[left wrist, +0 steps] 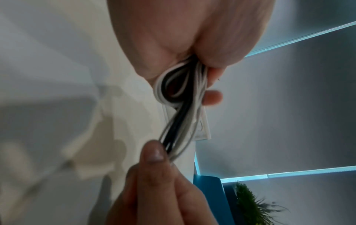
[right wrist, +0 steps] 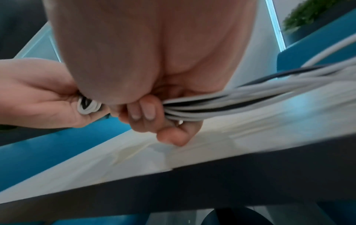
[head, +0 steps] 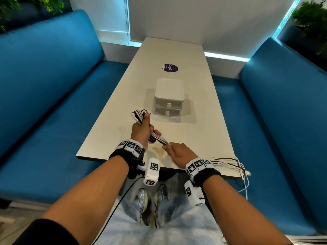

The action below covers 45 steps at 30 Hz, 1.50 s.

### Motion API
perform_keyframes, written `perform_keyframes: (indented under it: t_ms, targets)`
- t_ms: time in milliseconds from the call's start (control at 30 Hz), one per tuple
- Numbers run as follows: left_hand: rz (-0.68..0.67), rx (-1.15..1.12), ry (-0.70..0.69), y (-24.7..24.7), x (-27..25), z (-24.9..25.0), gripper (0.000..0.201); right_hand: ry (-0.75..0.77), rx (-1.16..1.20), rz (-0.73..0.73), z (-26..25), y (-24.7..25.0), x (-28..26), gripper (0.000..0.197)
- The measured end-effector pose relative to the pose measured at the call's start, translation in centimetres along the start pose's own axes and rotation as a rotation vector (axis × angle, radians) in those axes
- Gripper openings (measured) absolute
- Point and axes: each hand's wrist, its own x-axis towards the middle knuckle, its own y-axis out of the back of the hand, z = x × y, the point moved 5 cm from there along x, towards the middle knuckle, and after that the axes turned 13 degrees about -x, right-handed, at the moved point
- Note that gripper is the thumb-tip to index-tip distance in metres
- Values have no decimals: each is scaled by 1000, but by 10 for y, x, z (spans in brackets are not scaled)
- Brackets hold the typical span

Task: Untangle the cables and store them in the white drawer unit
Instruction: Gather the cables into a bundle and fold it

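Observation:
A bundle of white and black cables (head: 159,138) runs between both hands above the near end of the table. My left hand (head: 143,131) grips its looped part, with loops (head: 138,114) sticking out past the thumb. My right hand (head: 174,152) grips the same bundle a little nearer to me; the fingers curl round the strands (right wrist: 192,109). The loose ends (head: 228,162) trail right over the table's near right corner and hang off the edge. The white drawer unit (head: 169,99), two drawers both shut, stands just beyond the hands. In the left wrist view the looped cables (left wrist: 181,97) emerge from my fist.
The pale table (head: 203,121) stands between two blue benches (head: 53,103) (head: 283,112). A purple round sticker (head: 169,68) lies beyond the drawer unit. Plants (head: 311,20) stand behind the benches. The wall closes the table's far end.

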Motion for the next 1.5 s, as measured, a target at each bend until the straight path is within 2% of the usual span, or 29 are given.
perform_keyframes:
  t_ms: [100, 167, 267, 367, 433, 500, 633, 733, 900, 933, 1033, 1167, 1300, 1367, 1467, 1500]
  targets:
    - [17, -53, 12, -5, -2, 1, 41, 47, 34, -68, -17, -5, -3, 46]
    - [15, -4, 1, -3, -2, 3, 42, 73, 49, -109, -28, -12, -3, 45]
    - [-57, 134, -11, 2, -1, 4, 39, 101, 59, -117, -34, -17, -2, 43]
    - [-190, 440, -49, -1, 2, 7, 40, 124, -23, -106, -30, -12, -2, 40]
    - [-344, 807, -169, -10, 0, 11, 37, 128, -99, -92, -25, -7, -2, 37]
    - [-450, 1025, -233, -16, 0, 8, 35, 119, -161, -91, -17, -3, -2, 36]
    - [-482, 1267, -235, -13, 6, 6, 43, 48, -256, -109, 9, 13, -4, 31]
    - [-525, 1284, -220, -12, -1, 13, 38, -24, -240, -64, 28, 30, -7, 34]
    - [-652, 1444, -153, -13, -22, -9, 54, -22, -171, -21, 23, 38, 0, 33]
    - [-654, 1480, -169, -11, -22, -14, 52, -22, -164, -24, 21, 38, 0, 33]
    - [-585, 1608, -253, -2, -16, -18, 28, -18, -154, -35, 16, 34, -1, 33]
    - [-526, 1629, -297, 2, -13, -18, 27, -15, -120, -19, 10, 35, -2, 32]
    - [-458, 1560, -211, 7, -5, -22, 31, -19, -105, 19, 6, 41, -5, 30]
    - [-471, 1557, -231, 7, -2, -24, 31, -18, -108, 34, 2, 41, -7, 30]
    - [-539, 1614, -285, 1, -7, -20, 16, -18, -103, 61, 0, 40, -8, 28]
    - [-543, 1606, -299, 0, -6, -18, 19, -19, -91, 76, 0, 40, -8, 26]
